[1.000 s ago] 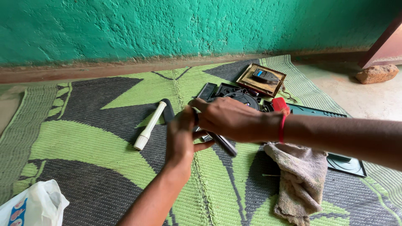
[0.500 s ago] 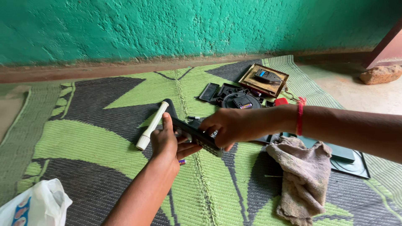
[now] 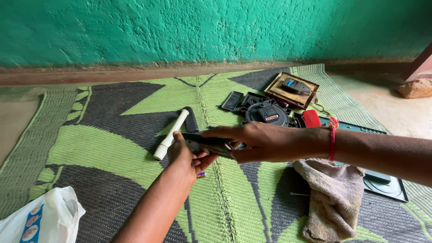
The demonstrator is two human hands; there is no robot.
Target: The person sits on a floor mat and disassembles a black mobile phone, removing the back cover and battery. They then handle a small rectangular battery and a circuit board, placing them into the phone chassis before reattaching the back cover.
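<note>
Both hands meet over the green and grey woven mat. My left hand and my right hand together grip a flat dark device, held level a little above the mat. A red thread band is tied round my right wrist. Just left of my left hand lies a white tube-shaped tool with a black bar beside it. A small purple bit lies on the mat under my left hand.
Behind my right hand sit a black round part, a black flat piece, a red piece and a wooden tray. A beige rag and a dark panel lie right. A white plastic bag is at bottom left. A green wall stands behind.
Both hands have drawn closer to me with the dark device, which now lies flatter between them. My right forearm has swung lower across the view.
</note>
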